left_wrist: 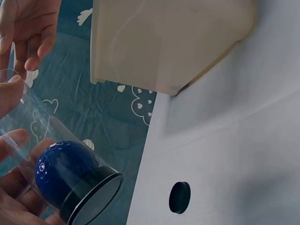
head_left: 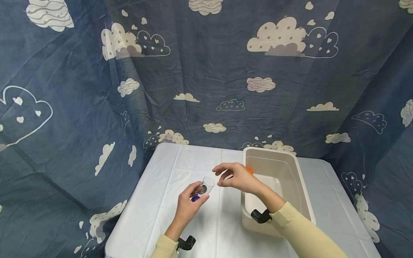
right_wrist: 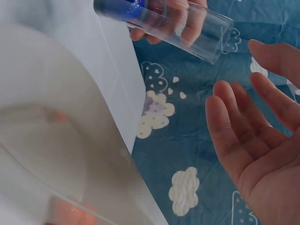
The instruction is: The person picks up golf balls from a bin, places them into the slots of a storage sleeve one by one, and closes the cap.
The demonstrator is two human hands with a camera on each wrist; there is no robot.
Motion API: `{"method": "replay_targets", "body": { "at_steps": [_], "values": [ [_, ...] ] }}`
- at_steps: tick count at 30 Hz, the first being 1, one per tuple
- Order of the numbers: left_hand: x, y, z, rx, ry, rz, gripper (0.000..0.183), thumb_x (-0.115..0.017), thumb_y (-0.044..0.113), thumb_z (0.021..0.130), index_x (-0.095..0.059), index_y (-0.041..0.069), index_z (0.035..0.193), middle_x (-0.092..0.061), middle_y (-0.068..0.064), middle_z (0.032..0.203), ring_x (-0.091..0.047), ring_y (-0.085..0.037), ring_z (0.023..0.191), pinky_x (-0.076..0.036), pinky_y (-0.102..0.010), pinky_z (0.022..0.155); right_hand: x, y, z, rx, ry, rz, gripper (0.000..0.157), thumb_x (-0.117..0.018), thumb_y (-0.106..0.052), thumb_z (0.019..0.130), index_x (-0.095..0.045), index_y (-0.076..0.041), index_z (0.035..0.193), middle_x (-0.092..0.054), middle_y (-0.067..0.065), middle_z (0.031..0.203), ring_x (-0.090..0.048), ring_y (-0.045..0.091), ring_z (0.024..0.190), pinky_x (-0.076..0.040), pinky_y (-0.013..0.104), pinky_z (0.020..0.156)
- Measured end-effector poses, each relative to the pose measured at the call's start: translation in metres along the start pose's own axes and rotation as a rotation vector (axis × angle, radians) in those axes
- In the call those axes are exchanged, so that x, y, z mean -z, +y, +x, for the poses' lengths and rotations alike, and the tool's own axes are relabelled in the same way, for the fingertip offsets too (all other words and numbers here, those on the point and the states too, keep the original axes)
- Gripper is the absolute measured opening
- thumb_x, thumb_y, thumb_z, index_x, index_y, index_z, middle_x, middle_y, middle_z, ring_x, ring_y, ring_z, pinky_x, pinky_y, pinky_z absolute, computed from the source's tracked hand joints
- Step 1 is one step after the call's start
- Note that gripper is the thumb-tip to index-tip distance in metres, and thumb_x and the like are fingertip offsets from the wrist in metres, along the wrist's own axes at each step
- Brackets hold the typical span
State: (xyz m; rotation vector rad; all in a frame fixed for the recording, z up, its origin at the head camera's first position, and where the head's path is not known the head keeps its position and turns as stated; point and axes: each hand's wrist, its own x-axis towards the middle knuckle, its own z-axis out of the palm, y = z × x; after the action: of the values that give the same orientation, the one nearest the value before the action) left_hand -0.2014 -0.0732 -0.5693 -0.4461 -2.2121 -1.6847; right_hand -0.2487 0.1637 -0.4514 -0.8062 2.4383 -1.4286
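Note:
My left hand point(head_left: 188, 206) holds a clear plastic tube point(head_left: 209, 183), tilted, with fingers and thumb round its side. Inside, a shiny blue ball point(left_wrist: 65, 171) rests near the end closed by a dark cap point(left_wrist: 96, 201). The tube's other end has no cap on it and points toward my right hand point(head_left: 238, 176). That hand holds nothing; its fingers are loosely bent, a short way from the tube's rim, as the right wrist view point(right_wrist: 255, 145) also shows. On the white table lies a round black lid point(left_wrist: 180, 198).
A beige plastic bin point(head_left: 274, 229) stands on the table's right side, under my right forearm. Orange pieces point(right_wrist: 72, 213) show inside it, one near its left wall. Dark cloud-patterned cloth point(head_left: 206, 118) hangs behind and beside the white-covered table point(head_left: 174, 168).

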Motion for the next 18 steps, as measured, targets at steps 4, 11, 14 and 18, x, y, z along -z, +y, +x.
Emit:
{"method": "replay_targets", "body": {
  "at_steps": [4,11,14,18],
  "values": [
    [-0.002,0.002,0.0,0.005,0.01,-0.001,0.051,-0.086,0.014,0.081,-0.066,0.013,0.127,-0.071,-0.009,0.106,-0.069,-0.025,0.095,-0.054,-0.055,0.081,0.007,-0.001,0.0,0.013,0.019,-0.012,0.041,-0.082,-0.016,0.085,-0.069,-0.023,0.123,-0.069,-0.002,0.113,-0.069,0.02,0.098,-0.058,0.034,0.077],
    [-0.002,0.027,-0.001,0.014,0.025,0.017,0.049,-0.084,0.002,0.08,-0.065,0.001,0.125,-0.069,-0.02,0.104,-0.068,-0.036,0.094,-0.053,-0.056,0.082,0.028,-0.001,-0.001,0.023,0.085,-0.015,0.039,-0.082,-0.016,0.086,-0.069,-0.024,0.122,-0.069,-0.001,0.114,-0.069,0.022,0.099,-0.057,0.037,0.081],
    [0.001,0.037,-0.002,0.006,0.026,-0.003,0.048,-0.083,0.001,0.08,-0.066,0.0,0.124,-0.068,-0.021,0.105,-0.068,-0.038,0.094,-0.053,-0.056,0.083,0.039,0.002,0.0,0.04,0.121,-0.008,0.039,-0.081,-0.014,0.086,-0.069,-0.021,0.122,-0.069,0.002,0.114,-0.069,0.025,0.098,-0.057,0.037,0.081],
    [0.002,0.039,-0.004,-0.006,0.028,-0.008,0.047,-0.083,0.002,0.08,-0.066,0.001,0.124,-0.068,-0.02,0.106,-0.068,-0.039,0.094,-0.053,-0.057,0.082,0.053,0.008,0.0,0.052,0.167,-0.02,0.039,-0.081,-0.012,0.086,-0.069,-0.016,0.123,-0.069,0.006,0.114,-0.069,0.028,0.098,-0.058,0.036,0.08]
  ]
}}
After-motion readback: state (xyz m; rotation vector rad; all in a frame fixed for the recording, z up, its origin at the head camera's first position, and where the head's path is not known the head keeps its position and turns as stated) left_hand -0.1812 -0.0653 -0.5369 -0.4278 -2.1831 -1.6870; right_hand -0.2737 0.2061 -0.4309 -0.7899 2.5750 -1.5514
